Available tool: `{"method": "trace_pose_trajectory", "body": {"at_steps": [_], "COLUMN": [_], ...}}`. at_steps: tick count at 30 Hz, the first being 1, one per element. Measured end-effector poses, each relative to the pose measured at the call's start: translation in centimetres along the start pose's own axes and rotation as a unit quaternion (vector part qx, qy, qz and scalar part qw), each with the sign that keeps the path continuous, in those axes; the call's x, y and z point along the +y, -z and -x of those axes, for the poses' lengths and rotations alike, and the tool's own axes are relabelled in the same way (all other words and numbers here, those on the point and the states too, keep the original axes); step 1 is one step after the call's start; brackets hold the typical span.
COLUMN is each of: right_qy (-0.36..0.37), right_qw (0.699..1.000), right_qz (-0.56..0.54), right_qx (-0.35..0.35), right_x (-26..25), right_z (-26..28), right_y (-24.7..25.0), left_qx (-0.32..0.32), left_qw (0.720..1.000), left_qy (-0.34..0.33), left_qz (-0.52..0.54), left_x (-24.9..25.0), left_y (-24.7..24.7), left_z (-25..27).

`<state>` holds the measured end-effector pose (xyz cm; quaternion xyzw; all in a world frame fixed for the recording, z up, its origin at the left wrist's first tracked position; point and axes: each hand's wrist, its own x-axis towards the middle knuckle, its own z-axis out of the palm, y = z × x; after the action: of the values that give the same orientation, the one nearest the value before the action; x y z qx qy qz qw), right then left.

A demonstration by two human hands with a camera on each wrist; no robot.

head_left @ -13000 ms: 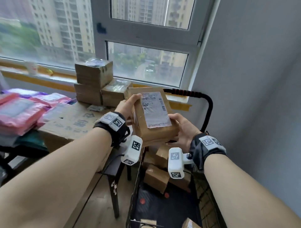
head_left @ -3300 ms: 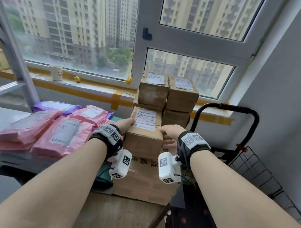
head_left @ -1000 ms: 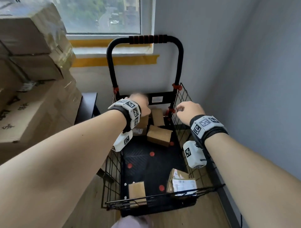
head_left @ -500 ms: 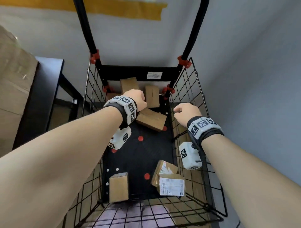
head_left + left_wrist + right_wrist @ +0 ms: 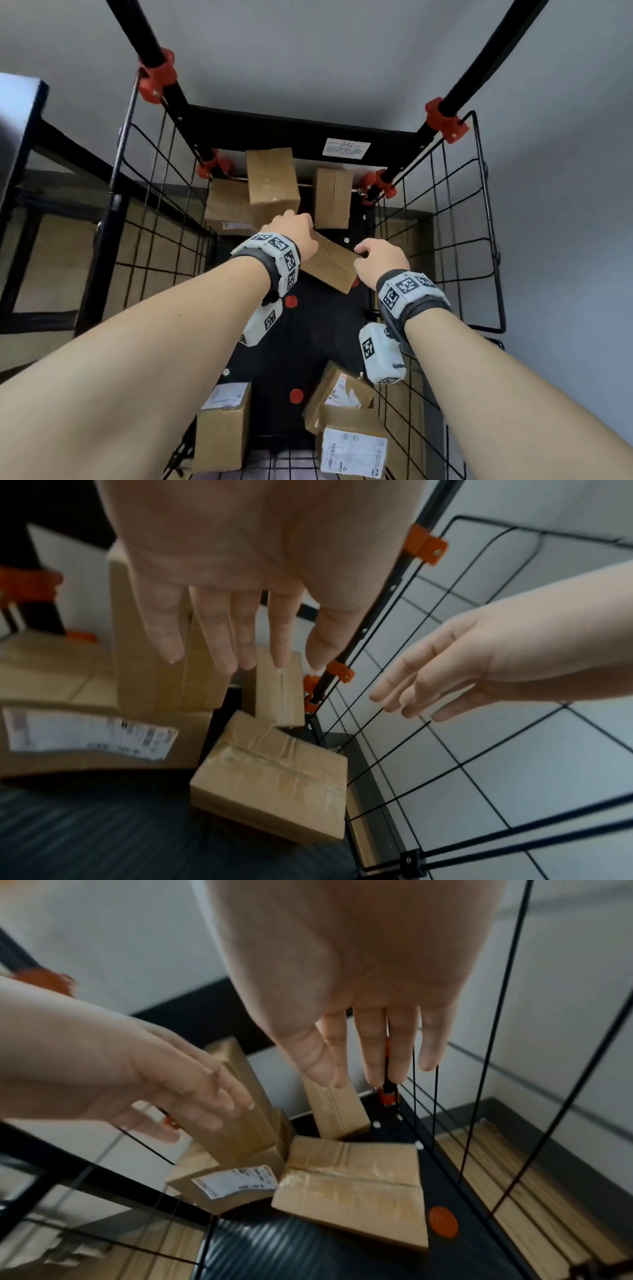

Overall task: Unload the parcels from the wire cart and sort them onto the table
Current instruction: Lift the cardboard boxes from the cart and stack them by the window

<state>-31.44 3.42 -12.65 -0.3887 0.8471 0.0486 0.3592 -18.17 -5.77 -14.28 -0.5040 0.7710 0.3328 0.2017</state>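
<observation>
Left hand (image 5: 295, 232) and right hand (image 5: 381, 259) reaching down, fingers (image 5: 219, 639) extended, empty

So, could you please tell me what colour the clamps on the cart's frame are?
The clamps on the wire cart are red-orange, clearest in the head view.

Right hand (image 5: 359, 993) fingers extended above taped parcel (image 5: 356, 1185), left hand (image 5: 164, 1085) alongside, wire cart (image 5: 479, 1123)

No print here can be read. A white sticker (image 5: 346, 147) sits on the wire cart's (image 5: 486, 219) black far crossbar, its lines too small to make out. White shipping labels with barcodes lie on the near right parcel (image 5: 354, 451), the near left parcel (image 5: 224, 425) and the far left parcel (image 5: 92, 734), all blurred. Black-and-white square code markers cover both wristbands (image 5: 407, 287).
</observation>
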Motion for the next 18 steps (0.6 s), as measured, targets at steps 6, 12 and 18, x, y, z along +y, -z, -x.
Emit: {"method": "trace_pose_trajectory", "body": {"at_steps": [6,12,18], "right_qy": [-0.046,-0.106,-0.117], "right_qw": [0.997,0.990,0.970], "right_qz": [-0.002,-0.050,-0.143], "right_qx": [-0.067,-0.076,-0.155], "right_x": [1.8,3.9,4.6], "right_z": [-6.7,-11.4,-13.7], "right_y": [-4.2,-8.2,-10.6], "left_qx": [-0.053,-0.048,-0.027], "left_qw": [0.988,0.940,0.884], "left_qy": [0.101,0.242,0.312], "left_qz": [0.108,0.236,0.347], "left_x": [-1.2,-2.3,-2.3], "left_y": [-5.2,-9.3,-11.8], "left_z": [-4.9,-8.3,-10.8]}}
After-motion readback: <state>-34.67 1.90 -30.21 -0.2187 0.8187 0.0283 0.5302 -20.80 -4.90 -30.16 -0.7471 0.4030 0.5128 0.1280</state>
